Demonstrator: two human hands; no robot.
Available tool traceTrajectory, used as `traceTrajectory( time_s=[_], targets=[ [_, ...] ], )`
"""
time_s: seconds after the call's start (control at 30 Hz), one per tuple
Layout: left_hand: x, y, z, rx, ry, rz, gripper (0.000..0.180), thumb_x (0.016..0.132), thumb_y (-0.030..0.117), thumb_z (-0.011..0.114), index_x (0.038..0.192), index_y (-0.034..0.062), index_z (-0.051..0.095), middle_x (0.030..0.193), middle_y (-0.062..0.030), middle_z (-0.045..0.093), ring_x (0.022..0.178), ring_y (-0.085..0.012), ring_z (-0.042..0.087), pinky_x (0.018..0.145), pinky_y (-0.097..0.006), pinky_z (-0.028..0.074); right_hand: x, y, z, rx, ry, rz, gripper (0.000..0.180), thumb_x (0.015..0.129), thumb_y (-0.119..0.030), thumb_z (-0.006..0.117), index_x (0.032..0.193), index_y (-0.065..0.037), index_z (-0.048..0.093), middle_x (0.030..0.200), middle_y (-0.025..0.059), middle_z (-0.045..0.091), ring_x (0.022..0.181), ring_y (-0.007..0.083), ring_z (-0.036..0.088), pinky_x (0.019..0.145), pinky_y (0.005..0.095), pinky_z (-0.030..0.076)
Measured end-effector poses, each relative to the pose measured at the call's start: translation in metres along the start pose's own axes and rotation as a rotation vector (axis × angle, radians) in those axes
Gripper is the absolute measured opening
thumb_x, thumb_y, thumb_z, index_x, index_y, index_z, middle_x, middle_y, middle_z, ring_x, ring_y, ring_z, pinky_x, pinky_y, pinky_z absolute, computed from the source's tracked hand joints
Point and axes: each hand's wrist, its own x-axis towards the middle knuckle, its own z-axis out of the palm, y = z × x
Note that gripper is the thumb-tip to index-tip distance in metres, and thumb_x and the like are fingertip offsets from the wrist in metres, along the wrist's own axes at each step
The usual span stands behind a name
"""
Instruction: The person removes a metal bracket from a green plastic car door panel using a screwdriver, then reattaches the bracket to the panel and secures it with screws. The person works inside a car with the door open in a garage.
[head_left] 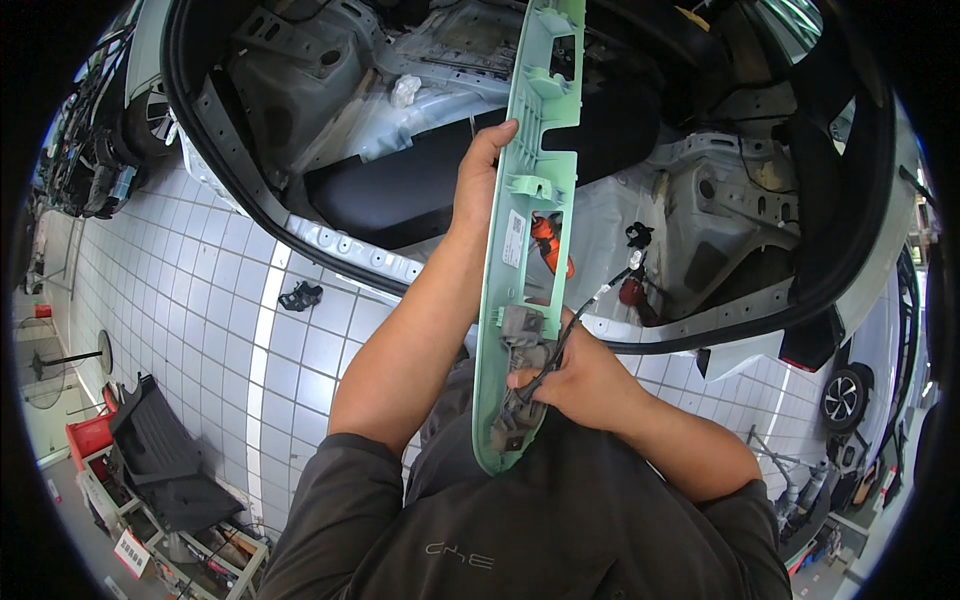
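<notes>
Green trim panel (502, 285), top cut off, is held before an open car body (345, 245) containing a black board (400, 200), left hand (476, 190) clasped round one edge, right hand (570, 385) closed over the grey insert (523, 325), fingers largely hidden.

We see pale floor tiles (200, 290) and a white stripe (259, 350). A framed rack (98, 505) stands to our left.

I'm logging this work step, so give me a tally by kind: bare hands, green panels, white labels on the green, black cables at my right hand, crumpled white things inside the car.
Bare hands: 2, left hand and right hand
Green panel: 1
White label: 1
Black cable: 1
Crumpled white thing: 1
Total: 6
</notes>
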Motion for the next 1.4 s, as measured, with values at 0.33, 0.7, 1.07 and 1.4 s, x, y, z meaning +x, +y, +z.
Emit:
traceTrajectory(
  time_s=[0.33,0.7,1.07,1.4],
  targets=[
    [0.001,-0.001,-0.006,0.003,0.008,0.033,0.04,0.087,0.041,0.06,0.106,0.0063,0.062,0.077,-0.0107,0.067,0.064,-0.0233,0.068,0.059,-0.034,0.056,-0.022,0.0,0.011,-0.776,0.426,-0.413,0.09,0.073,-0.013,0.081,0.146,0.0,0.03,0.145,0.0299,0.031,0.125,0.044,0.046,0.107,0.0457,0.04],
    [-0.001,-0.003,-0.007,-0.013,0.007,0.003,0.042,0.089,0.041,0.058,0.111,0.0053,0.063,0.079,-0.012,0.068,0.065,-0.024,0.068,0.059,-0.035,0.057,-0.01,0.011,0.001,-0.656,0.439,-0.557,0.045,0.076,-0.015,0.081,0.118,-0.009,0.067,0.145,0.0246,0.039,0.127,0.041,0.044,0.103,0.0475,0.041],
    [0.006,-0.005,-0.01,0.012,0.018,0.008,0.042,0.089,0.041,0.055,0.11,0.0054,0.064,0.081,-0.0131,0.069,0.067,-0.0251,0.068,0.062,-0.037,0.057,-0.008,0.0,-0.009,-0.792,0.435,-0.516,0.061,0.074,-0.008,0.081,0.129,-0.005,0.056,0.138,0.0171,0.047,0.122,0.0295,0.052,0.096,0.0399,0.046],
    [0.009,0.003,-0.008,0.06,0.047,0.058,0.033,0.09,0.036,0.06,0.099,0.0059,0.067,0.08,-0.0073,0.068,0.066,-0.0216,0.067,0.059,-0.037,0.057,-0.01,0.024,-0.007,0.23,0.07,-0.014,0.07,0.085,0.0,0.071,0.144,0.002,0.033,0.13,0.0105,0.054,0.117,0.0172,0.055,0.095,0.0318,0.048]
  ],
)
